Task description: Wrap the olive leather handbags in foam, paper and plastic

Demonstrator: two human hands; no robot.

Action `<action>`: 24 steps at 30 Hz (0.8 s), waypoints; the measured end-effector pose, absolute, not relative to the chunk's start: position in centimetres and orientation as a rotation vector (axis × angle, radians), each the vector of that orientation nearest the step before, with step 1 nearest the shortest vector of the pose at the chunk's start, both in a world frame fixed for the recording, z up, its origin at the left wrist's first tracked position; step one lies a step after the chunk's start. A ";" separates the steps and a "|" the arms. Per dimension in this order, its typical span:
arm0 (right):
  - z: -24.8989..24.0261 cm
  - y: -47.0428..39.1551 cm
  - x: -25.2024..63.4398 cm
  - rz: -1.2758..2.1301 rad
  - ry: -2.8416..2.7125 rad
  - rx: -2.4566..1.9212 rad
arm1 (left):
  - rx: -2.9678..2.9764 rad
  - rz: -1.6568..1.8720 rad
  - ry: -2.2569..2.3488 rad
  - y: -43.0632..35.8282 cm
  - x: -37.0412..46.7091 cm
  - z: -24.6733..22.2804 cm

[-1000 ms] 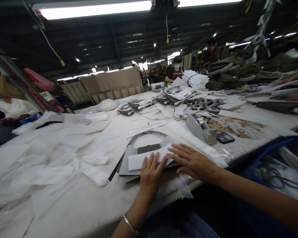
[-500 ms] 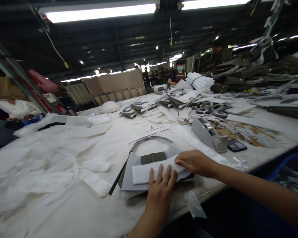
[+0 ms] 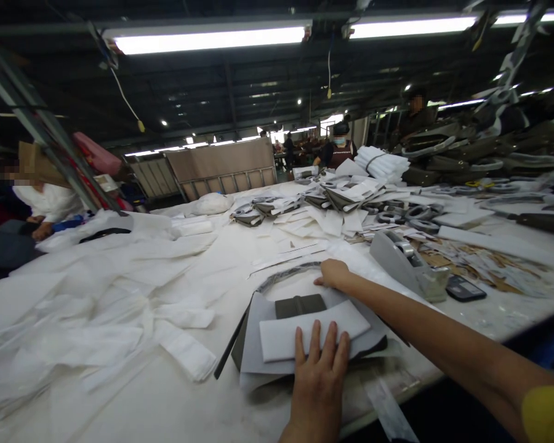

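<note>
A dark olive handbag (image 3: 247, 332) lies on the table before me, with pale grey sheeting (image 3: 253, 357) over its front and a loop handle (image 3: 284, 277) wrapped in clear film at its far side. My left hand (image 3: 321, 363) is flat with fingers spread, pressing a folded white foam strip (image 3: 277, 338) onto the bag. Beyond the strip shows a dark olive strap piece (image 3: 300, 306). My right hand (image 3: 335, 274) is closed at the right side of the handle; its fingers are partly hidden behind the hand.
To the right stand a grey tape dispenser (image 3: 394, 261) and a dark phone-like device (image 3: 464, 288). White sheets (image 3: 92, 338) cover the left of the table. Bags and wrapped handles (image 3: 341, 197) are heaped behind. Co-workers (image 3: 341, 151) are at the far side and left.
My right hand has left the foam strip and moved away from me to the handle. My left hand stays on the strip. The view has shifted slightly.
</note>
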State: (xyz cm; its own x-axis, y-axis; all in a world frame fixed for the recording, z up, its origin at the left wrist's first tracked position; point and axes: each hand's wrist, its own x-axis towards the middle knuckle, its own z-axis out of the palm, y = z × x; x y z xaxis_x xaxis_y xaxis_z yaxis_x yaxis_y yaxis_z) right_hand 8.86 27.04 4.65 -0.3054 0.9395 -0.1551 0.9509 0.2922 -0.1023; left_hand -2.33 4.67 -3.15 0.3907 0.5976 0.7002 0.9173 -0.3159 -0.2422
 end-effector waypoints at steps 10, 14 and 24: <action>5.2 28.2 10.1 -0.677 2.371 1.751 | -2.046 -0.735 -1.329 4.9 -2.1 -3.8; 5.4 27.0 11.5 -0.977 2.571 1.759 | -2.052 -0.703 -1.315 4.5 -2.3 -2.8; 9.1 22.4 13.9 -1.612 2.903 1.573 | -2.113 -0.524 -1.345 3.8 -2.7 -1.3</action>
State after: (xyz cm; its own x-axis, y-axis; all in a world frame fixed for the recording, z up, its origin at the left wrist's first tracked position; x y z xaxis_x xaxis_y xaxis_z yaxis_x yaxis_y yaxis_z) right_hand 13.92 22.44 9.08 -0.5204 0.8523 0.0516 0.4068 0.3006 -0.8626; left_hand -2.72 3.81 -1.30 0.4161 0.6839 0.5994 0.9091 -0.3284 -0.2563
